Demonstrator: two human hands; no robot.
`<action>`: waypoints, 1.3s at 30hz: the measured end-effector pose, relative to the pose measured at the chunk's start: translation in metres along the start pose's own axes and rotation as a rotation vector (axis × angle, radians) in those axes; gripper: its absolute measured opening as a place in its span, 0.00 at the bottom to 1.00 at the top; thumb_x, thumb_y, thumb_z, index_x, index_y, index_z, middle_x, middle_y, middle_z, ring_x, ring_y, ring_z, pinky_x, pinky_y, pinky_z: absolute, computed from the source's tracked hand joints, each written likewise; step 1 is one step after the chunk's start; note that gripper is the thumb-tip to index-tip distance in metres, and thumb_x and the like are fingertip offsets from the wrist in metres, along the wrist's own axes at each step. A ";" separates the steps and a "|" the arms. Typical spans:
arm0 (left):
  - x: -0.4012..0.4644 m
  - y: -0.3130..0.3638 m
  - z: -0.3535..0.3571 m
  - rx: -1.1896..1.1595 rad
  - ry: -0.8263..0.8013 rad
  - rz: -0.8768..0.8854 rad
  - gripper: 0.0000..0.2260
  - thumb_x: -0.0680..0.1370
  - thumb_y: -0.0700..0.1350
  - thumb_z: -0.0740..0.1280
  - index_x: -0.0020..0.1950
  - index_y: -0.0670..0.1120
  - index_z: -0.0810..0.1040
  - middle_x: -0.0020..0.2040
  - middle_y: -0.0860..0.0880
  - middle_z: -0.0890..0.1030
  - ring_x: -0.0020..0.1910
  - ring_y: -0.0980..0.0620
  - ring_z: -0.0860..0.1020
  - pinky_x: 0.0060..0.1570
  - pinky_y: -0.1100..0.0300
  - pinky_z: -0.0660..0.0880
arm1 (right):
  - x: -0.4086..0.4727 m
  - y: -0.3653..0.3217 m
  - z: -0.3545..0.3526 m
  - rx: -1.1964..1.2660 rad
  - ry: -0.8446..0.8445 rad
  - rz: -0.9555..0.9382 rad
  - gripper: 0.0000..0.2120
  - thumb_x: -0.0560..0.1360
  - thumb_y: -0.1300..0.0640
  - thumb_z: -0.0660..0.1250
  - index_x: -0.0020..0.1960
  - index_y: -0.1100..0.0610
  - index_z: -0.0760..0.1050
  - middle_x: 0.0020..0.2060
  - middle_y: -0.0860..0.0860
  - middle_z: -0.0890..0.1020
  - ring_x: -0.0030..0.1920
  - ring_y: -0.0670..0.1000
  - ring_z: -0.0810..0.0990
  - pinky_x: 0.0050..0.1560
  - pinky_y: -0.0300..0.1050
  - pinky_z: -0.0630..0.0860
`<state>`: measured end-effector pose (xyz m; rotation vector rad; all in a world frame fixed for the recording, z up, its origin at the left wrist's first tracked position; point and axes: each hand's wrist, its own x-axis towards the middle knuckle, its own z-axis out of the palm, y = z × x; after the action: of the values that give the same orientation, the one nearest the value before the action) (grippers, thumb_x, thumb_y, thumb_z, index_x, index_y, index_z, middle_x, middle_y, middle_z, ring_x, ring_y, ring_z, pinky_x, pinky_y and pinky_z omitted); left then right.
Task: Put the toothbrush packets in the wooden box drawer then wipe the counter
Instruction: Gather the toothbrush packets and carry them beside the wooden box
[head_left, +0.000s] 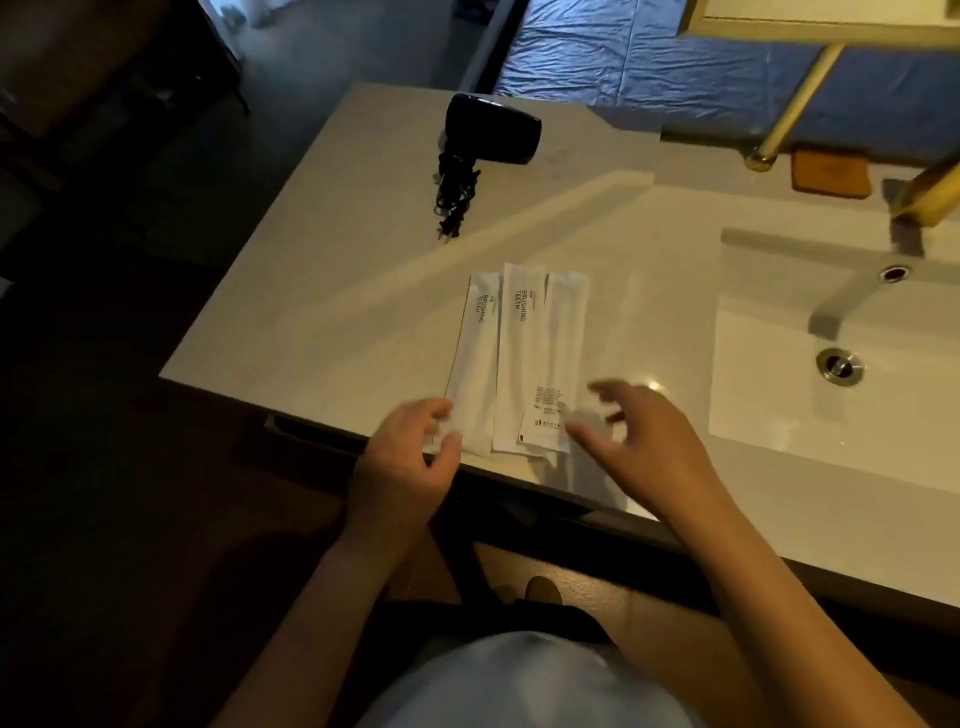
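Three white toothbrush packets (524, 358) marked "BRUSHING TEETH" lie side by side, partly overlapping, near the front edge of the pale counter (337, 312). My left hand (410, 457) hovers at the lower left corner of the packets with fingers spread, touching or nearly touching the leftmost one. At their lower right corner is my right hand (639, 436), fingers apart and blurred. Neither hand grips a packet. No wooden box drawer shows in this view.
A black hair dryer (488, 135) with a coiled cord lies at the back of the counter. A white sink (831, 364) with a grey faucet (852, 291) sits to the right. Behind it are a brown pad (830, 174) and brass legs (795, 98).
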<state>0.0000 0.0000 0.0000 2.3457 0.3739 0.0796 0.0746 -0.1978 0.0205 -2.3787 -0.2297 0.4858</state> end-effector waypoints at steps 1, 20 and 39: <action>0.017 0.001 0.003 0.027 0.061 -0.057 0.16 0.77 0.47 0.64 0.64 0.46 0.73 0.60 0.48 0.76 0.55 0.54 0.76 0.53 0.60 0.75 | 0.019 -0.001 0.004 -0.062 0.086 0.004 0.26 0.73 0.46 0.66 0.67 0.56 0.68 0.61 0.55 0.75 0.60 0.55 0.74 0.53 0.47 0.73; 0.097 0.020 0.047 -0.204 -0.155 -0.461 0.15 0.69 0.44 0.72 0.54 0.45 0.73 0.55 0.44 0.80 0.53 0.44 0.79 0.54 0.46 0.78 | 0.071 -0.007 0.057 0.148 0.154 0.089 0.22 0.69 0.54 0.72 0.59 0.61 0.72 0.54 0.57 0.78 0.55 0.57 0.76 0.55 0.49 0.74; 0.049 0.011 0.044 -0.696 -0.290 -0.498 0.19 0.70 0.41 0.72 0.60 0.42 0.76 0.52 0.44 0.82 0.52 0.44 0.81 0.55 0.46 0.77 | 0.024 0.011 0.028 0.762 -0.097 0.317 0.06 0.72 0.59 0.68 0.48 0.60 0.78 0.45 0.55 0.84 0.47 0.55 0.84 0.50 0.51 0.81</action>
<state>0.0572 -0.0233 -0.0268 1.5032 0.6504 -0.3177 0.0856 -0.1824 -0.0130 -1.6439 0.2599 0.6895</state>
